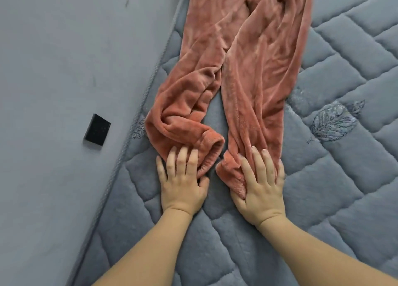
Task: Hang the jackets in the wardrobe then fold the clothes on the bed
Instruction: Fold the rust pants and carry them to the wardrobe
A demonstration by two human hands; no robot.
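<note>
Salmon-pink fleece trousers (247,55) lie lengthwise on the grey quilted mattress (323,178), legs pointing toward me. The left leg is bunched and curled near the mattress edge, and its cuff (212,151) opens to the right. My left hand (183,182) lies on that cuff with straight fingers, thumb beside the cuff's lower edge. My right hand (258,184) covers the right leg's cuff (228,171). Its fingers lie over the fabric and its thumb is tucked beneath, pinching the cuff.
The mattress's corded left edge (137,121) runs diagonally against a grey wall (53,70). A small black square socket plate (97,130) sits on that wall. Embroidered leaf patterns (331,121) mark the mattress to the right of the trousers.
</note>
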